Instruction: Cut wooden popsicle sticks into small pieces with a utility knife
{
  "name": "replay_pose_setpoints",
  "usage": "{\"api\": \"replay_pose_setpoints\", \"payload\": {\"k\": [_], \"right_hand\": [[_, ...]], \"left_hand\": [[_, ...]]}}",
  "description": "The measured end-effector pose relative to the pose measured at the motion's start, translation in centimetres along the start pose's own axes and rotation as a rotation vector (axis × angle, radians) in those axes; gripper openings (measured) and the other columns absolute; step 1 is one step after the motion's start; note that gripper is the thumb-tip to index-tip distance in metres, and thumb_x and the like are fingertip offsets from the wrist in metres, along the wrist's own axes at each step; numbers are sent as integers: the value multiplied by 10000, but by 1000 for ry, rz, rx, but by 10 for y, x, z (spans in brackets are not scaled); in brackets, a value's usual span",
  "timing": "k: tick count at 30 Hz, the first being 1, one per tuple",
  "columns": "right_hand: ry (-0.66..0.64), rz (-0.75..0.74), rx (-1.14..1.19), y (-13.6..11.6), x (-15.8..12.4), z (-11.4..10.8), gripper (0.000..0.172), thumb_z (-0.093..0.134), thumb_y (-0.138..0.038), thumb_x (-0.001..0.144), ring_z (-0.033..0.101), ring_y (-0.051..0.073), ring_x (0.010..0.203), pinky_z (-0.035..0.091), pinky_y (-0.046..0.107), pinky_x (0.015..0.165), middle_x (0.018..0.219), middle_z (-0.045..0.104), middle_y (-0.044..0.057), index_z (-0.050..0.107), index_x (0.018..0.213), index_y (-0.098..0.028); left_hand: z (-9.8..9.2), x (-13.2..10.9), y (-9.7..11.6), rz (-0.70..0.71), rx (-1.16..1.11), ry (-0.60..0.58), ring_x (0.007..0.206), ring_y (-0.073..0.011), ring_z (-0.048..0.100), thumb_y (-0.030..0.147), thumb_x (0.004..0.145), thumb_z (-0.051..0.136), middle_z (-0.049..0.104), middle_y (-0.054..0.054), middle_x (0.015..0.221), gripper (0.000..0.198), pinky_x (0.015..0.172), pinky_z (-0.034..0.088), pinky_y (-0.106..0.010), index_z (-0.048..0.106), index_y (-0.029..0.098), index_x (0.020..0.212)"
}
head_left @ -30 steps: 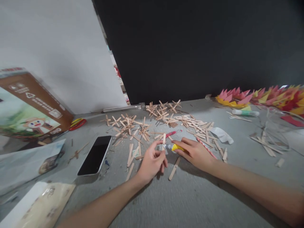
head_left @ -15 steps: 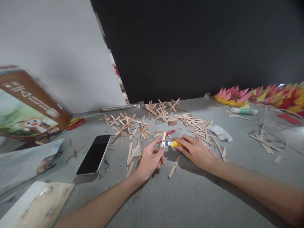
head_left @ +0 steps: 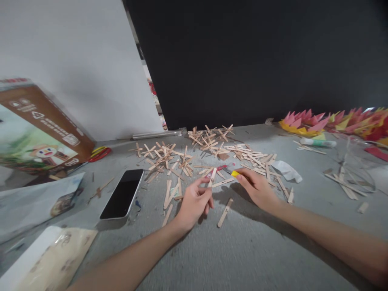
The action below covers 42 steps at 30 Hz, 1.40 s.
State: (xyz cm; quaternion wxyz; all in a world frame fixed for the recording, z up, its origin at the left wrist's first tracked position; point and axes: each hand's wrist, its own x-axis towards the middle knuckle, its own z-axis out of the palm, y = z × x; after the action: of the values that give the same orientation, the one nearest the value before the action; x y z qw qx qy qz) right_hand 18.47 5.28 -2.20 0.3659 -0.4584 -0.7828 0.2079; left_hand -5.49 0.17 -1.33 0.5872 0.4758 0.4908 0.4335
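Observation:
Pinched between the thumb and fingers of my left hand (head_left: 195, 200) is a wooden craft stick (head_left: 212, 177), tilted upward. My right hand (head_left: 259, 189) is closed around a yellow utility knife (head_left: 235, 173); its blade points left and is hard to make out. A gap separates the knife from the stick. Below and between the hands, another craft stick (head_left: 224, 213) lies on the grey table (head_left: 242, 250). Just past my left fingertips is a red, pen-like tool (head_left: 220, 167), partly hidden.
Crossed stick pieces (head_left: 163, 155) and loose craft sticks (head_left: 254, 155) spread behind the hands. A phone (head_left: 123, 194) lies left, beyond it a brown box (head_left: 57, 133). To the right are a glue stick (head_left: 318, 142), crumpled tissue (head_left: 287, 170) and pointed paper crowns (head_left: 306, 122).
The knife has moved right, away from the stick in my left hand, which it was touching or overlapping. My left hand keeps its hold. The view has shifted slightly.

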Motion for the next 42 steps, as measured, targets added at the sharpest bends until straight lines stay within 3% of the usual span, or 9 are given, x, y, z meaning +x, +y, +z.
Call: {"api": "replay_pose_setpoints", "payload": {"k": [6,10,15,21,23,26,29,35,42], "right_hand": [[-88,59,78,-5,4,1,317,657,-510,975,680,212,811,520,315,720,947,756,41,707,1087,-218],[-243,108,155,-19,1,3,389,611,-522,998,526,149,633,402,262,586,664,573,-32,648,772,-207],[-238,158,269,-39,-6,8,414,582,-514,1017,489,137,637,396,251,590,665,520,-42,599,742,-206],[-312,127,352,-44,-13,12,300,576,-450,1038,593,168,756,474,271,690,796,633,-10,638,859,-217],[-317,108,377,-41,-15,13,168,592,-395,1034,639,178,821,513,279,742,890,677,2,630,1054,-233],[-325,9,406,-34,-17,15,396,574,-317,1035,689,203,983,565,317,853,1123,705,59,424,1397,-264],[-286,-66,307,-27,-20,16,352,511,-340,1071,678,238,1119,568,374,943,1250,679,114,411,1400,-263],[-311,22,155,-27,-25,10,418,376,-401,1133,670,180,717,543,293,666,946,730,36,448,1527,-281],[-282,-72,54,-30,-24,9,456,375,-374,1129,744,195,873,592,301,781,1074,784,69,532,1547,-282]], "left_hand": [[1,-4,2,5,130,-134,364,-71,445,420,943,642,603,43,562,307,385,329,-181,684,148,1080],[0,-2,0,14,67,-82,384,-67,450,442,921,691,609,39,577,313,403,330,-180,686,152,1040],[1,3,-1,74,-39,-20,446,-81,508,595,907,709,613,24,622,431,457,379,-200,646,169,886],[9,-3,-4,138,112,-70,561,-127,550,560,914,718,619,8,657,395,567,429,-244,711,166,928],[9,-2,-5,171,81,-3,618,-156,608,553,937,691,654,-7,704,377,621,486,-269,689,176,959],[3,5,-5,226,2,133,715,-198,701,605,989,595,718,-37,796,403,718,561,-316,611,202,983],[-7,14,-1,227,-31,105,674,-188,725,615,978,618,756,-55,909,408,695,584,-324,543,215,998],[-18,20,2,203,-40,5,611,-176,722,587,918,725,760,-41,865,540,653,597,-313,455,219,1206],[-16,18,-2,193,1,-75,633,-180,743,492,959,692,783,-69,947,479,666,621,-320,463,226,1285]]}}
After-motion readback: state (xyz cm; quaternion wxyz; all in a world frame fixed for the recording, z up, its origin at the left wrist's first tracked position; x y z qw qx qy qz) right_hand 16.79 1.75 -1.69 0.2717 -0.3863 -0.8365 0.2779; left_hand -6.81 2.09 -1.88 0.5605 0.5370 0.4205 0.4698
